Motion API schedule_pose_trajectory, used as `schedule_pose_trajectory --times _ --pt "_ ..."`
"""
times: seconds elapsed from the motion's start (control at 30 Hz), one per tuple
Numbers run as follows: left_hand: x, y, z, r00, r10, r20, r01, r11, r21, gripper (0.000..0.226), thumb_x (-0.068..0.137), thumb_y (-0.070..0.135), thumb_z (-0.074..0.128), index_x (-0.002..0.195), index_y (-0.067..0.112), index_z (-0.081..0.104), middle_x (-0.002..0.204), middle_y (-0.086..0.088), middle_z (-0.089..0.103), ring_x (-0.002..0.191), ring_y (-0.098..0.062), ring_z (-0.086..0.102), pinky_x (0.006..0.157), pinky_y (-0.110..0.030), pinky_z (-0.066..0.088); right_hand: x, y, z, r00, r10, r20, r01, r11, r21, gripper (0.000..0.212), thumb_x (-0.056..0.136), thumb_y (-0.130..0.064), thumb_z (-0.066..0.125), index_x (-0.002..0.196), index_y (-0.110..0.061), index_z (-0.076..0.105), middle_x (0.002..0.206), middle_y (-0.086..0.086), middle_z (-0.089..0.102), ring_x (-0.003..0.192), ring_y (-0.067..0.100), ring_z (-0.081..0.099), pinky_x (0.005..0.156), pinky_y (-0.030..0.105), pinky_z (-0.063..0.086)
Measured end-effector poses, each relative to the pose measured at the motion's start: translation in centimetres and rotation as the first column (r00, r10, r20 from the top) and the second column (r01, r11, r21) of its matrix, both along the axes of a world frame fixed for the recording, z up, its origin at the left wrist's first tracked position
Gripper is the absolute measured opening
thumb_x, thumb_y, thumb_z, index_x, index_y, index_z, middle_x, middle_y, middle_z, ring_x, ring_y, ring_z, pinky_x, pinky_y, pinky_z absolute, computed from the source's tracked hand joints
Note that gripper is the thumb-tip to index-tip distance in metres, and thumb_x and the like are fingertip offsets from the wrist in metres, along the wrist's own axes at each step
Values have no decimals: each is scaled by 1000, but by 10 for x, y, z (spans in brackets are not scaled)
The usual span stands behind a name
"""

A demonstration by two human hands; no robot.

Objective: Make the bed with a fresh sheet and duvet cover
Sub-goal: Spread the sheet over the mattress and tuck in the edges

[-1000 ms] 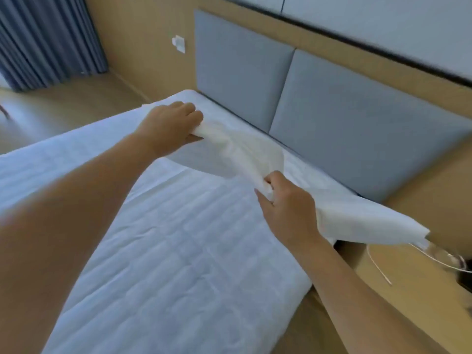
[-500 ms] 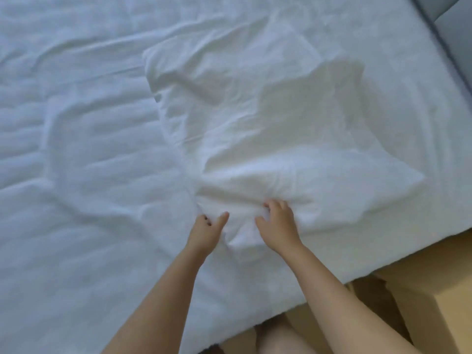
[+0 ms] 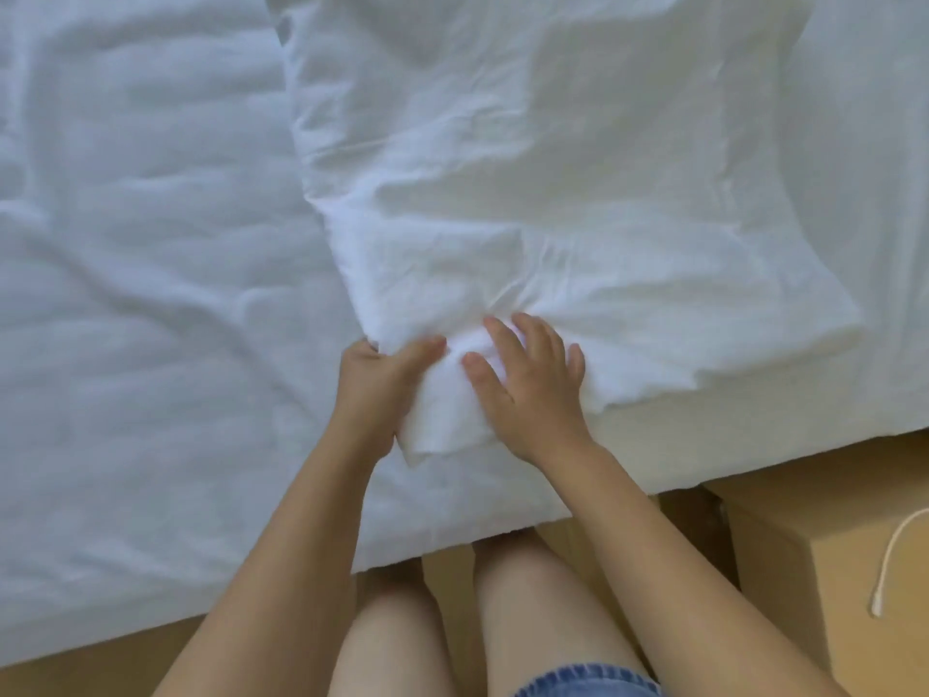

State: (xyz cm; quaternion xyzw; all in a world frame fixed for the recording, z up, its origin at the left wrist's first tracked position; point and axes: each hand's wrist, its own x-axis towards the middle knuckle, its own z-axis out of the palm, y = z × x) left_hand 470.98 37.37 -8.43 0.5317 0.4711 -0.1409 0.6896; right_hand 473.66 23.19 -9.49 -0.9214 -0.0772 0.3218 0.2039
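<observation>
Pulling from the bunched near corner alone could drag the whole folded white sheet (image 3: 553, 168) off the bed (image 3: 141, 294) edge, or open it crooked, since its layers look loose. The left hand (image 3: 374, 389) pinches that corner, and the right hand (image 3: 528, 384) rests spread flat beside it. The sheet lies wrinkled and several layers thick on the quilted mattress, at its near side.

Left grip (image 3: 374, 394), right grip (image 3: 528, 389) on folded sheet (image 3: 578, 193)

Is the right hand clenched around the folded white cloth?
No, the right hand lies on the folded white cloth with its fingers spread straight.
</observation>
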Motion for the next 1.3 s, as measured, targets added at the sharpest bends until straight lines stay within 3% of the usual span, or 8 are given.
schedule_pose_trajectory --times 0.2,0.33,0.63,0.8,0.97,1.1,1.23,1.3 --pt "-74 114 37 984 -68 -167 96 982 161 34 67 19 80 96 6 68 88 -10 73 74 -25 70 56 -31 56 -50 53 37 872 480 -100 -479 877 35 79 83 -69 12 151 -29 13 160 -3 4 146 16 0 113 49 1" --pt "-129 118 -24 671 -306 -676 669 643 373 78 79 32 72 141 9 32 143 -17 39 127 -35 41 101 -46 39 -78 72 -21 748 551 -370 -625 772 -116 72 96 -53 34 152 -20 3 160 0 -10 146 21 -9 115 53 4" --pt "-101 -16 -61 24 -890 -456 812 -248 528 85 91 27 55 151 21 -6 158 -10 -16 145 -31 -13 115 -51 5 -70 -29 -11 988 41 -148 -87 943 -321 53 97 -30 43 145 -14 29 155 5 20 140 25 18 112 35 19" --pt "-82 -54 -77 -130 -864 -487 511 -479 714 90 57 24 83 136 15 40 138 -17 49 122 -37 50 83 -52 48 -85 -78 -21 985 -168 -40 147 936 -319 62 95 -31 48 149 -20 20 156 2 17 142 23 14 115 37 17" --pt "-68 -73 -77 -106 -917 -384 485 -385 786 47 45 -3 83 89 2 65 93 -16 67 86 -36 66 57 -36 54 -96 -99 -33 743 -667 65 664 719 -205 79 84 -43 62 147 -21 21 151 6 25 137 28 26 109 47 32" --pt "-62 -83 -65 -95 -912 -400 624 -368 689 29 92 10 53 121 8 54 132 -8 49 123 -28 44 85 -32 43 -86 -112 -35 452 -877 -164 876 471 -106 88 75 -44 74 143 -14 26 137 6 41 123 27 45 97 43 46" --pt "-51 -100 -43 -45 -953 -300 739 -234 632 47 95 34 48 137 15 38 143 0 38 128 -22 38 94 -30 39 -67 -110 -18 488 -839 -241 860 509 -29 33 85 -24 65 108 -5 50 99 6 57 91 24 57 77 35 49" --pt "-42 -113 -30 222 -965 -142 860 125 495 46 91 29 53 134 17 42 136 0 45 121 -20 44 90 -27 39 -62 -100 -1 619 -761 -196 783 617 79 14 87 -17 58 93 -7 49 83 1 54 78 20 54 67 31 45"
